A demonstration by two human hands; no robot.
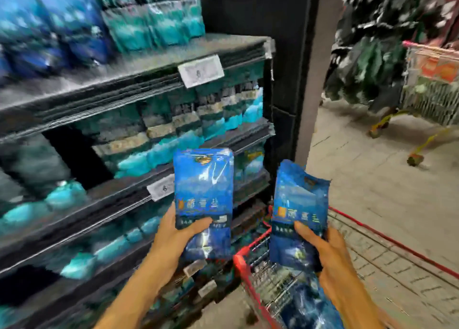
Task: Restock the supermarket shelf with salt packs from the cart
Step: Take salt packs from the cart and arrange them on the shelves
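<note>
Left hand grasps a blue salt pack by its lower part: thumb across the front, fingers behind, so most of the pack stands above the hand. The pack is upright, front w/ yellow and white print facing the camera, and it is held in front of the shelf unit, approx. at the level of the lower price tag.

Right hand grasps a second salt pack the same way, thumb on the front near the lower half, fingers round the right edge. This pack is tilted a little to the right and its top is crumpled. It hangs over the red-rimmed cart, just beside the shelf end. The two packs are near each other but apart.

Inside the cart, below the right forearm, more blue packs lie; how many I cannot tell, pic is blurred.

Shelves carry rows of teal and blue packs. On the floor at far right stands another cart.
</note>
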